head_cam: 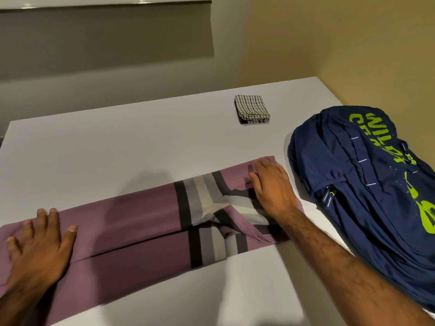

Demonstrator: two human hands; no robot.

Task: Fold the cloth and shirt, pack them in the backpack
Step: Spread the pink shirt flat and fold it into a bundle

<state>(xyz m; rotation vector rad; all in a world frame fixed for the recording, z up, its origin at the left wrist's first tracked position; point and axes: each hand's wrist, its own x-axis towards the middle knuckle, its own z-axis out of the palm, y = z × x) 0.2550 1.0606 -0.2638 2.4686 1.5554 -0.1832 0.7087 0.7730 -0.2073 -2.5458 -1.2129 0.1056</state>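
Hands (37,241) (270,184) flat (spread) on shirt (131,215)

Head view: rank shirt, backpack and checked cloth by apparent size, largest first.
Largest: purple shirt and blue backpack, similar, both cut off by the frame, so unranked.
Smallest: checked cloth, clearly, though farthest away.

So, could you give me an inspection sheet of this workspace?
Surface: white table.
Job's things: purple striped shirt partly folded, lying flat; checked cloth folded, far side; navy backpack at right, both outside it.
Clutter: nothing seen.
Hands: left hand flat on shirt's left end; right hand flat on its right end.
Cables: nothing seen.
Surroundings: yellow wall at right; grey blind behind.
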